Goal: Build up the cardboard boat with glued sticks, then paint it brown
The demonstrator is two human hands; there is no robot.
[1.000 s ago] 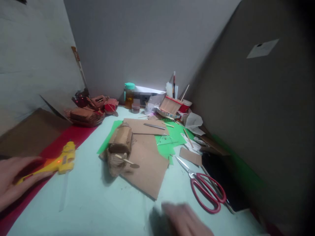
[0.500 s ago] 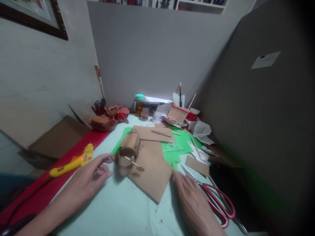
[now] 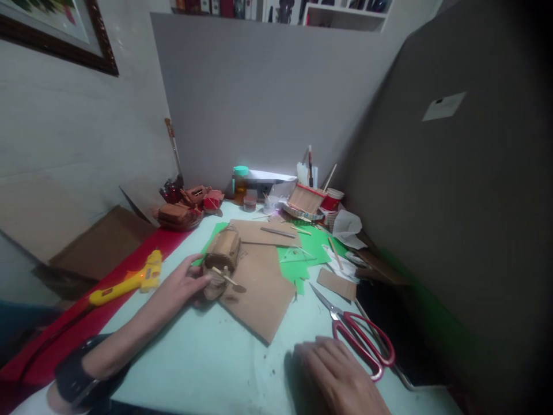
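Note:
My left hand (image 3: 190, 283) is at the near left side of a small brown cardboard model (image 3: 223, 246), thumb in front and fingers along its side. The model has a rounded, ribbed top, and a small wooden paddle-like stick (image 3: 228, 278) lies across its front. It rests beside a large flat cardboard sheet (image 3: 263, 288). My right hand (image 3: 330, 369), slightly blurred, is palm down over the near part of the table, with nothing seen in it. Red-handled scissors (image 3: 360, 340) lie just beyond it, blades partly apart.
A yellow glue gun (image 3: 129, 285) lies on red cloth at left. Reddish-brown models (image 3: 175, 214) stand behind it. Green paper (image 3: 311, 248), a cardboard strip (image 3: 337, 284) and a dark tablet-like slab (image 3: 400, 334) lie at right. A lidded bottle (image 3: 240, 187) stands at the back.
My left hand has moved right and now grips the cardboard model. My right hand has drawn back toward me, away from the cardboard sheet and scissor blades.

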